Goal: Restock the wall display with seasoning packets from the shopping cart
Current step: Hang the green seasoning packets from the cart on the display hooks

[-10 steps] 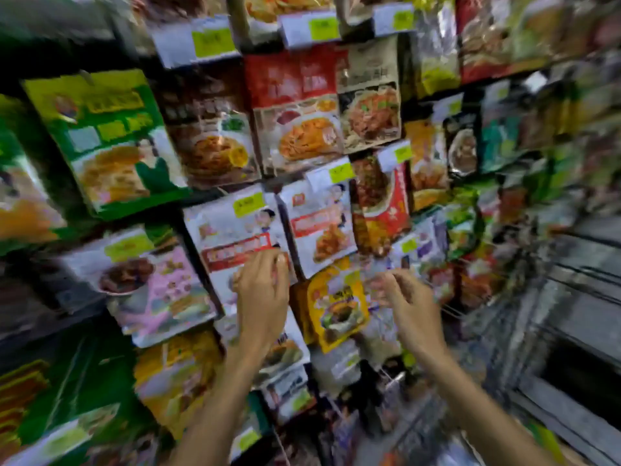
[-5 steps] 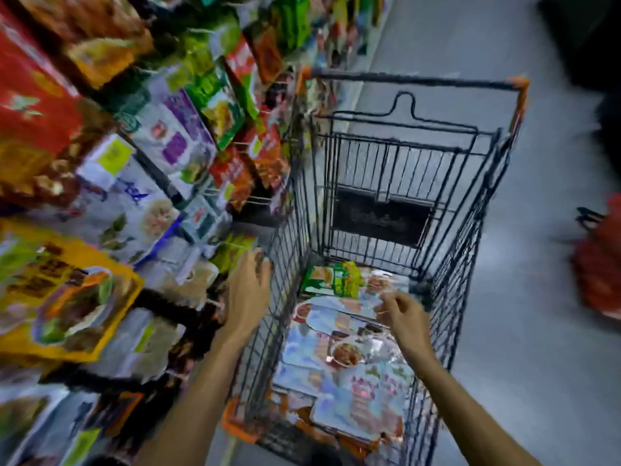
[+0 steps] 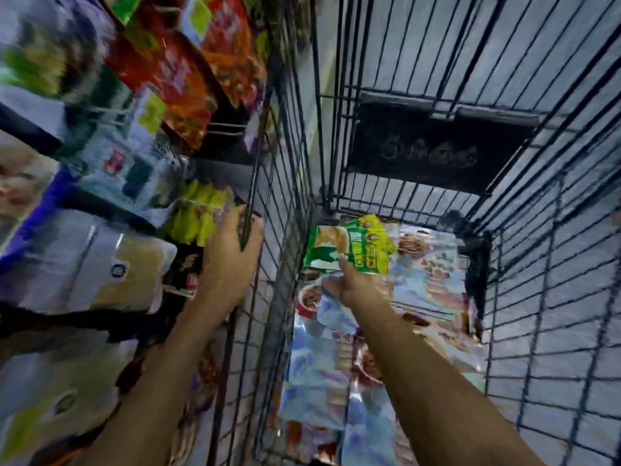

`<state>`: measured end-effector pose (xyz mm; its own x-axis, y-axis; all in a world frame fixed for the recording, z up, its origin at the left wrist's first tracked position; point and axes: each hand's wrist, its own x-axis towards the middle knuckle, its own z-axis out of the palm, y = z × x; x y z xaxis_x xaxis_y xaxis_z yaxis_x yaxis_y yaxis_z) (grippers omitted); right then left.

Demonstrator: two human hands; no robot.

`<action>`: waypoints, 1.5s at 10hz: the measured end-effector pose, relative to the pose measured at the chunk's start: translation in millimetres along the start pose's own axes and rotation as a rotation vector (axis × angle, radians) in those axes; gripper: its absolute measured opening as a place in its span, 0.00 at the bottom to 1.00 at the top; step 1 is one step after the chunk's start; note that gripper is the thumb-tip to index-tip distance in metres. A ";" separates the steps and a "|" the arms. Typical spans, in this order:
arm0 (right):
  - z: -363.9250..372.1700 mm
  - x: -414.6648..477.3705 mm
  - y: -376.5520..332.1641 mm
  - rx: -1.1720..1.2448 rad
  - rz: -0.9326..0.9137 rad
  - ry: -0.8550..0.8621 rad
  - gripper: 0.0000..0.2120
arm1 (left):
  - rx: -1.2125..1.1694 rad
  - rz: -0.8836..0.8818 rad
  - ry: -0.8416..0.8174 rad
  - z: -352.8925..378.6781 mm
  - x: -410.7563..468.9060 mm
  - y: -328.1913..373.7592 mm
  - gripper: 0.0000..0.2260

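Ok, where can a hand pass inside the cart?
Free: above the glossy seasoning packets, between black plastic panel and right wire wall. Crowded: low down, where the right hand pinches a green-yellow packet; left hand grips the left rim.

Right hand [image 3: 353, 284] has advanced toward 12 o'clock inside the shopping cart [image 3: 524, 297] and now pinches the near edge of the green packet [image 3: 349, 245]. Left hand [image 3: 228, 260], at its 9 o'clock, appears to have closed round the cart rail [image 3: 251, 176].

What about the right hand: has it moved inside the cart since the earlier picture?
Yes. The right hand has moved toward the cart's left wire wall and now holds the green packet.
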<state>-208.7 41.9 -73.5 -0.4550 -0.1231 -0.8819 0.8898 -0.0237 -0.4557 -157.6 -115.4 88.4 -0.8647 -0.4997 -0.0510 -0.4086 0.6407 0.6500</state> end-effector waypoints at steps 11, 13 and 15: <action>-102.1 -69.1 16.5 0.504 0.050 0.525 0.17 | 0.168 0.196 0.087 -10.8 -5.7 12.4 0.10; -106.9 -97.5 -2.2 0.516 -0.065 0.369 0.18 | 0.355 0.610 0.276 12.7 1.7 49.8 0.09; -114.9 -92.1 -7.6 0.502 -0.122 0.285 0.31 | 0.289 0.264 -0.365 126.7 39.6 49.4 0.11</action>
<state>-177.6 167.4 -2.7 -0.4851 0.1802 -0.8557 0.7061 -0.4966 -0.5048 -249.1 -29.7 22.4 -0.9732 -0.0977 -0.2081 -0.1829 0.8773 0.4437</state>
